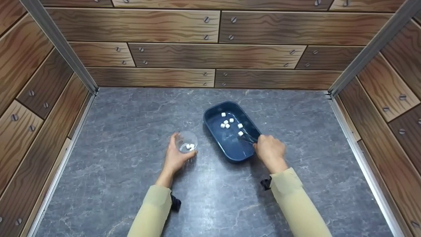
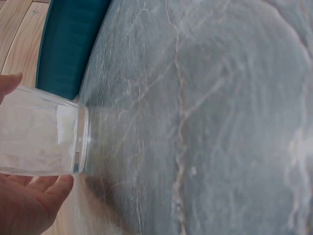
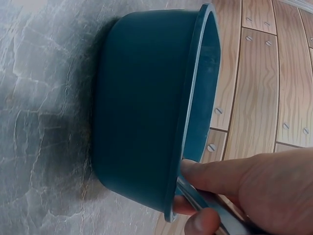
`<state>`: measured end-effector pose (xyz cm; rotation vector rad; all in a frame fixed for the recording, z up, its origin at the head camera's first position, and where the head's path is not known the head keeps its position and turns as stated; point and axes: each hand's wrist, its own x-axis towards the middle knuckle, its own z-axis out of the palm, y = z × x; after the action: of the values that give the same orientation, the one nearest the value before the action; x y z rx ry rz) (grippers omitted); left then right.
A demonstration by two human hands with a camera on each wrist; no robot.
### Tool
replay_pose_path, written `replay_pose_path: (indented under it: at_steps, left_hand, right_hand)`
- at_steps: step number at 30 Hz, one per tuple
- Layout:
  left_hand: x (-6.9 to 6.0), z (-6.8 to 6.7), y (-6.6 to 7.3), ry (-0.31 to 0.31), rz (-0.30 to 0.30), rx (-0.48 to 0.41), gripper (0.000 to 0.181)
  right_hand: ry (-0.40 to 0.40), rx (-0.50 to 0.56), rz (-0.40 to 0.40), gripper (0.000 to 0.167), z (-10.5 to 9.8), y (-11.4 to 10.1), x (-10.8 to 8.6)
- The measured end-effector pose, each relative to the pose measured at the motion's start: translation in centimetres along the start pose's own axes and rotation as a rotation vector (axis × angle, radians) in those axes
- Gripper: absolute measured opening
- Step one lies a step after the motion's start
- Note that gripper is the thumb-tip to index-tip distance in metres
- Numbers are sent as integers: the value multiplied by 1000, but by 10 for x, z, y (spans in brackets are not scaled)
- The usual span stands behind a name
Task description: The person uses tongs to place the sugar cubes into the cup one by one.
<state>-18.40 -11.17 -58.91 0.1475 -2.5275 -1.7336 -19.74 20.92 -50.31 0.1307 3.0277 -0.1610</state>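
Cubes, white, lie inside the clear cup your left hand clasps; between your hands sits the blue basin, its loose white pieces visible only from the head; your right hand pinches metal tongs, plainest from the right wrist.

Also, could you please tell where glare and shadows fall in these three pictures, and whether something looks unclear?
Head view: bright glare on the marbled surface between the sleeves; left wrist view: pale glare at the right edge, shadow by the clear cup, its white contents indistinct; right wrist view: dark shadow along the blue tub, bright patch top left.
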Motion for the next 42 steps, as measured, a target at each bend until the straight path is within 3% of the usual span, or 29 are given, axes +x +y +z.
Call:
replay_pose_path:
  at_steps: [36,42]
  left_hand:
    - [-1,0,0,-3,21,-42,102]
    - [0,0,0,0,11,-18,103]
  right_hand:
    - [105,9,-57,31,7,5,-3]
    - [73,32,-55,36,6,6,-3]
